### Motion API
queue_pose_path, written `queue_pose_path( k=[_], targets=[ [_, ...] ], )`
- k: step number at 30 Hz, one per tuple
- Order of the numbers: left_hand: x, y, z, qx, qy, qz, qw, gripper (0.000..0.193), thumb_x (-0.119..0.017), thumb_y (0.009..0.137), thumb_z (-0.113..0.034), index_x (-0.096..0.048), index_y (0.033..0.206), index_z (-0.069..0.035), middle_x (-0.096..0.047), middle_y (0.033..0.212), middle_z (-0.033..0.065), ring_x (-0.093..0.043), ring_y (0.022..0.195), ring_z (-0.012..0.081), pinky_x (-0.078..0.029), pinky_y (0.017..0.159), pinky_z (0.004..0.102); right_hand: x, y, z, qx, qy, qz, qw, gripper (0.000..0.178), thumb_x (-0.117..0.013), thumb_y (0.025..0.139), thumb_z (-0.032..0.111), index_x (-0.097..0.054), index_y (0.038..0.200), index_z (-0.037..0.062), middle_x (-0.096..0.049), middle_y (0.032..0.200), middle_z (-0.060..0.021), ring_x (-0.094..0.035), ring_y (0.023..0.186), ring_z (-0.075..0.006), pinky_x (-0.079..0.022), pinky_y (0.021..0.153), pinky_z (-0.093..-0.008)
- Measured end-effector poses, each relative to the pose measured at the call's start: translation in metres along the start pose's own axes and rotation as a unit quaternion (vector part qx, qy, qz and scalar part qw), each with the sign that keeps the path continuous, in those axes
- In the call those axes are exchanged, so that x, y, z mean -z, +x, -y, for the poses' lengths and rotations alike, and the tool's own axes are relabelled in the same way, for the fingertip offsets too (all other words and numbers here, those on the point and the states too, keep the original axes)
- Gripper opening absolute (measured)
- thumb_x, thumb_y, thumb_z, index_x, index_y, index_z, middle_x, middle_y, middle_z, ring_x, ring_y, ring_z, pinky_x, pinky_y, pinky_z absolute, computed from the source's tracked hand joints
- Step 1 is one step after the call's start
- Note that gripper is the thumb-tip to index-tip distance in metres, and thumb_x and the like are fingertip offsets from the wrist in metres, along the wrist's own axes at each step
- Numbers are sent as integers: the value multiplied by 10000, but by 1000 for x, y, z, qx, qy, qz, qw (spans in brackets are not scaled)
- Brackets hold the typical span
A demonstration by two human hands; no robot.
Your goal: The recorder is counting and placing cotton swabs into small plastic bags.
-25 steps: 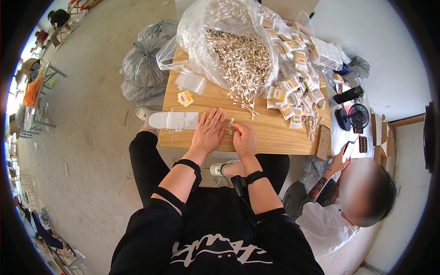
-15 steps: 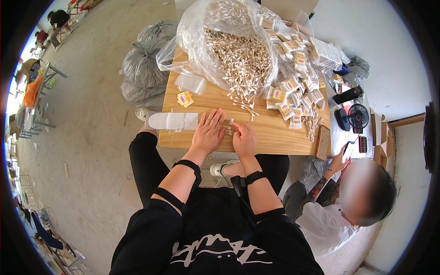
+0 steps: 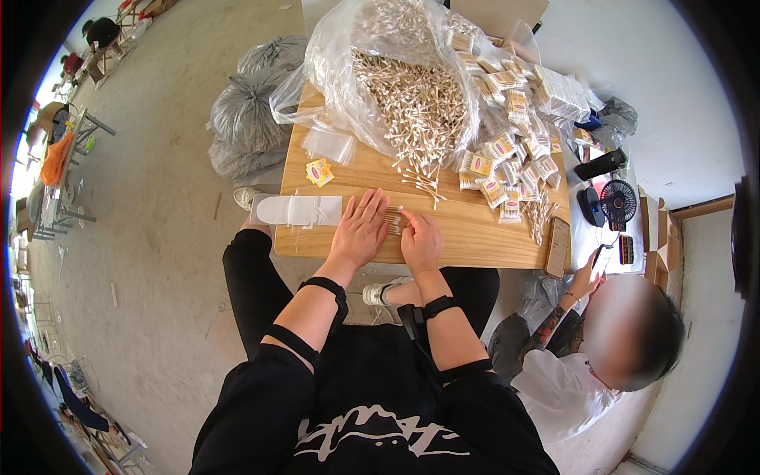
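Observation:
My left hand (image 3: 361, 229) lies flat on the wooden table, its fingers stretched out and close to one another. A small row of cotton swabs (image 3: 393, 220) lies between my hands, with its left part hidden under the left one. My right hand (image 3: 422, 241) rests at the swabs' right ends. Its index finger reaches to the tips, the thumb is a little apart, and the other fingers are curled. A clear plastic bag over a white strip with a rounded end (image 3: 299, 210) lies left of my left hand.
A big clear bag spills cotton swabs (image 3: 419, 103) at the back. Filled swab packs (image 3: 479, 164) are heaped right of it, near a phone (image 3: 558, 245). Yellow cards (image 3: 319, 172) and empty plastic bags (image 3: 329, 146) lie left. A co-worker (image 3: 562, 388) sits at the right with a phone.

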State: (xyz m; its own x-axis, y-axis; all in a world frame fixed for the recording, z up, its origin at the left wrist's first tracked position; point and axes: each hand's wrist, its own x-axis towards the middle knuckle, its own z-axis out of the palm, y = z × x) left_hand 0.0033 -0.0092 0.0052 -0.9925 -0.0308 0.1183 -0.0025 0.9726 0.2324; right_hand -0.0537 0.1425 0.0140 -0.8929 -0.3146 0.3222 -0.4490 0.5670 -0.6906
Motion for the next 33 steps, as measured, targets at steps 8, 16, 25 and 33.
queue_pose_path(
  k=[8, 16, 25, 33],
  targets=[
    [2, 1, -2, -4, -6, -8, 1000, 563, -439, 1005, -336, -367, 1504, -85, -293, 1592, 97, -274, 1471, 253, -197, 1206, 469, 0, 1, -2, 10, -25, 8, 1000, 278, -579, 749, -1, -717, 980, 69, -634, 806, -91, -616, 791, -295, -497, 731, -411],
    [2, -1, -1, -4, -20, -16, 1000, 554, -454, 1000, -322, -385, 1491, -74, -304, 1586, 106, -281, 1469, 260, -200, 1203, 473, -1, 0, -1, -1, -1, -2, 1000, 303, -582, 762, 2, -694, 1036, 68, -618, 800, -84, -607, 779, -290, -495, 713, -408],
    [4, 1, -4, -1, -26, -19, 999, 542, -457, 1001, -312, -399, 1483, -71, -312, 1583, 102, -281, 1469, 253, -202, 1203, 472, 25, 30, -44, -88, -64, -83, 991, 178, -678, 815, 49, -617, 982, 66, -618, 909, -108, -584, 905, -329, -474, 794, -431],
    [6, 2, -2, 3, -30, -11, 999, 559, -445, 1003, -341, -390, 1488, -68, -305, 1587, 107, -277, 1472, 242, -197, 1206, 463, 25, 51, -40, -86, -160, 0, 983, 154, -715, 835, 173, -595, 896, 99, -611, 941, -95, -590, 943, -330, -481, 782, -470]
  ],
)
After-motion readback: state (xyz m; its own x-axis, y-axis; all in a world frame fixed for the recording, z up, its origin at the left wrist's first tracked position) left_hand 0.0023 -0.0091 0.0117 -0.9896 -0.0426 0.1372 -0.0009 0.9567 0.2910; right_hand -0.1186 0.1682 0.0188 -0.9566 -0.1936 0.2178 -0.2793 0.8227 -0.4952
